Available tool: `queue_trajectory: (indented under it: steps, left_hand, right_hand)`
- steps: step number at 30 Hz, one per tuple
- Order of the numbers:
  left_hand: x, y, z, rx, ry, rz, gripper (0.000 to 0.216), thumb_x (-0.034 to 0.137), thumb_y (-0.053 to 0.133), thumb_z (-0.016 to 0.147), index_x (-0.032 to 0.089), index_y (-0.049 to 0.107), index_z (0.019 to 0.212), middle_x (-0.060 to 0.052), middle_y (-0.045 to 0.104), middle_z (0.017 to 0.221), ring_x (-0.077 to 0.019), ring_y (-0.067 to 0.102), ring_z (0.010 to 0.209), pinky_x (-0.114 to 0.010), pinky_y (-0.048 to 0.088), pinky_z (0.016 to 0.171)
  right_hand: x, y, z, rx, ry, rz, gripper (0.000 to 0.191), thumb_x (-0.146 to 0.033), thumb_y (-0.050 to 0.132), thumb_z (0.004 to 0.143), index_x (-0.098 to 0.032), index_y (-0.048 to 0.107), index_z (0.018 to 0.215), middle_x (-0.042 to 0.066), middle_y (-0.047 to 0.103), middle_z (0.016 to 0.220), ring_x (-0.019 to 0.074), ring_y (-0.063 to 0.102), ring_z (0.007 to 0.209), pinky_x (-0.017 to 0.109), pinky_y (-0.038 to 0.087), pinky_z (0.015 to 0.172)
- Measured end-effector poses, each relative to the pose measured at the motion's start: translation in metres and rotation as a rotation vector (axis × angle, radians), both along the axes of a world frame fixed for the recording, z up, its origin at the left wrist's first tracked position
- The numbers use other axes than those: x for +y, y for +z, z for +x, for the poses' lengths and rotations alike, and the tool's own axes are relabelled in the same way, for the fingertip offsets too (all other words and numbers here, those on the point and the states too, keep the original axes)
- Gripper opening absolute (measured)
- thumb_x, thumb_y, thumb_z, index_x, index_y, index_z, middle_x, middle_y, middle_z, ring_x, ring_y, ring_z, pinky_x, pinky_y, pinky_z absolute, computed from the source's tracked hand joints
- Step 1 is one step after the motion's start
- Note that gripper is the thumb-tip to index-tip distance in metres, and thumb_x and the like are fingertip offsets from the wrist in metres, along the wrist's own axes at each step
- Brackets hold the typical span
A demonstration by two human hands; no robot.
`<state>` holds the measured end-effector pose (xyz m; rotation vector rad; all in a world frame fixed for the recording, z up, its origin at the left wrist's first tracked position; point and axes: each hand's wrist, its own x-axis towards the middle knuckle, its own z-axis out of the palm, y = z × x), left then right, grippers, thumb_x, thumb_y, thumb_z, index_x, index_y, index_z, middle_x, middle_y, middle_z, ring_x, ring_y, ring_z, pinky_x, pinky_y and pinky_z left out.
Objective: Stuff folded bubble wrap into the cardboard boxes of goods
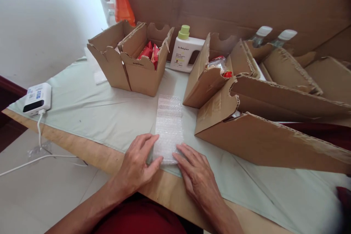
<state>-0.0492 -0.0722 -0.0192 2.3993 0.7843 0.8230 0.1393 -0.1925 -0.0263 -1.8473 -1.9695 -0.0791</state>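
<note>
A sheet of bubble wrap (169, 124) lies flat on the pale green cloth (90, 109) near the table's front edge. My left hand (138, 161) rests on the wrap's near left corner, fingers stretched out and together. On the near right corner lies my right hand (193, 170), its fingers also flat and extended. Neither hand grips anything; both press the wrap's near end down.
An open cardboard box (137, 67) with red packets stands behind the wrap at left, another open box (211, 76) at right, and a large flattened carton (274, 131) at far right. A white detergent bottle (184, 53), an orange bottle (122, 2) and a white device (37, 98) with a cable are nearby.
</note>
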Motion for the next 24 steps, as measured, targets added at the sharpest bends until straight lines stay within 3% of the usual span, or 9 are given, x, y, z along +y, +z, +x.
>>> queue_trajectory:
  steps: [3,6,9,15,20,24]
  left_hand:
    - [-0.008,0.005,-0.008,0.013,-0.159,0.022,0.042,0.015,0.064,0.088,0.017,0.058,0.129,-0.014,0.063,0.128,-0.0288,0.055,0.123,-0.045,0.048,0.104]
    - [-0.013,0.006,-0.010,-0.002,-0.224,-0.036,0.033,0.006,0.056,0.090,0.018,0.063,0.119,-0.008,0.071,0.105,-0.0242,0.062,0.105,-0.041,0.051,0.092]
    - [-0.014,0.005,-0.009,-0.050,-0.180,-0.128,0.030,0.006,0.055,0.091,0.017,0.063,0.117,-0.005,0.071,0.089,-0.0196,0.062,0.084,-0.035,0.051,0.077]
    - [-0.006,-0.002,0.000,-0.009,-0.070,-0.041,0.024,0.012,0.056,0.093,0.015,0.064,0.116,-0.003,0.066,0.077,-0.0217,0.059,0.075,-0.035,0.049,0.066]
    - [-0.005,-0.006,0.003,0.031,-0.027,0.021,0.030,0.013,0.058,0.093,0.014,0.061,0.123,-0.013,0.067,0.109,-0.0262,0.060,0.097,-0.043,0.053,0.083]
    - [-0.009,0.001,-0.009,0.021,-0.154,0.023,0.037,0.015,0.064,0.089,0.016,0.059,0.125,-0.015,0.060,0.128,-0.0300,0.054,0.120,-0.048,0.048,0.100]
  right_hand:
    - [-0.003,0.011,0.000,0.063,0.045,-0.025,0.035,-0.006,0.043,0.098,-0.021,0.068,0.118,0.009,0.071,0.127,0.0271,0.064,0.119,0.043,0.053,0.091]
    - [-0.005,0.026,0.001,0.192,0.071,-0.113,0.029,-0.011,0.045,0.101,-0.022,0.068,0.115,0.006,0.076,0.110,0.0223,0.069,0.101,0.039,0.054,0.086]
    - [-0.006,0.033,0.003,0.295,0.022,-0.174,0.023,-0.018,0.050,0.102,-0.023,0.066,0.117,0.002,0.076,0.098,0.0188,0.068,0.087,0.034,0.054,0.079]
    - [-0.013,0.025,0.000,0.148,-0.101,0.166,0.024,-0.012,0.054,0.099,-0.017,0.062,0.120,0.011,0.070,0.110,0.0227,0.064,0.101,0.037,0.050,0.088]
    - [-0.011,0.016,-0.006,0.018,0.004,0.051,0.025,-0.014,0.053,0.098,-0.019,0.064,0.120,0.012,0.069,0.125,0.0307,0.060,0.119,0.045,0.048,0.092]
    - [-0.005,0.018,-0.004,0.107,0.030,0.004,0.024,-0.015,0.048,0.101,-0.019,0.064,0.118,0.007,0.076,0.112,0.0272,0.065,0.112,0.043,0.049,0.092]
